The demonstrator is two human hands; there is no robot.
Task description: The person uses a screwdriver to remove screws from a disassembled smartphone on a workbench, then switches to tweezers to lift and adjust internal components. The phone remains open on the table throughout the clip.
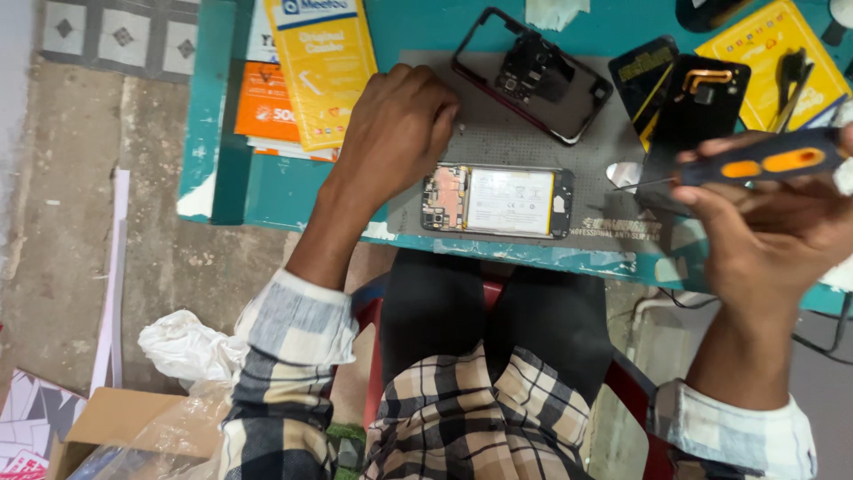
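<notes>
Head camera looked straight down at a person seated at a teal workbench [293,191], lap and checked shirt filling the lower frame. Left hand [397,129] reached forward from a rolled checked cuff, knuckles up and fingers curled under into a loose fist resting on the grey work mat [498,133], just beside the top left corner of the opened phone [498,202]. Whether anything sat inside that curled hand could not be told, since the fingertips were tucked out of sight. Right hand [769,222] was raised at the right edge, palm turned inward, fingers wrapped firmly around a screwdriver [755,163] with a dark handle and orange inlays; its thin metal tip pointed left, hanging above the mat's right end and well apart from the phone.

That phone lay flat near the mat's front edge, back removed, with its circuit board at the left and a white-labelled battery across the middle. A separated phone frame [533,76] lay tilted further back on the mat. A dark back cover [697,107] sat beside the screwdriver, partly hidden by the right hand. Yellow packets [324,67] rested at the bench's left. Tools at the upper right corner were cut off and hard to make out.
</notes>
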